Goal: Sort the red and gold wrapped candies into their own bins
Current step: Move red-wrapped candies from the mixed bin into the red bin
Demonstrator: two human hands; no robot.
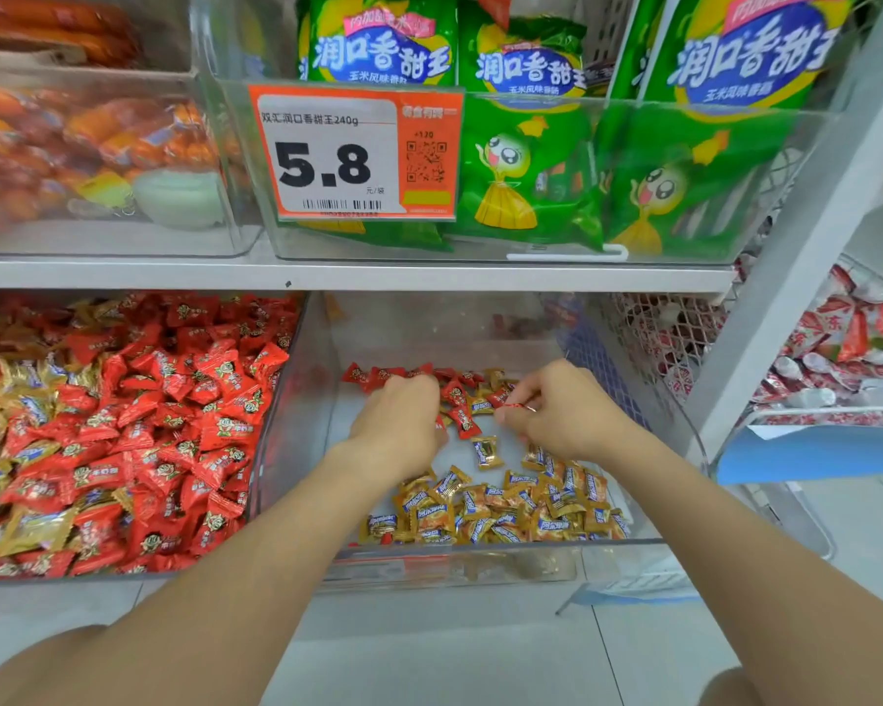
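Note:
Both hands reach into a clear bin (500, 545) on the lower shelf. Gold candies (500, 507) are heaped at its front and red candies (460, 394) lie scattered at its back. My left hand (401, 425) is curled over red candies, its fingers hidden from me. My right hand (562, 410) pinches a red candy (513, 406) between thumb and fingers. The left bin (271, 450) holds a big pile of red candies (174, 425) with gold ones (1, 415) mixed in at its left side.
The shelf above (353, 275) carries clear bins with green snack bags (531, 160), a 5.8 price tag (353, 150) and orange sausages (98, 140). A white mesh basket of red-and-white sweets (847, 349) stands to the right behind a slanted post (786, 277).

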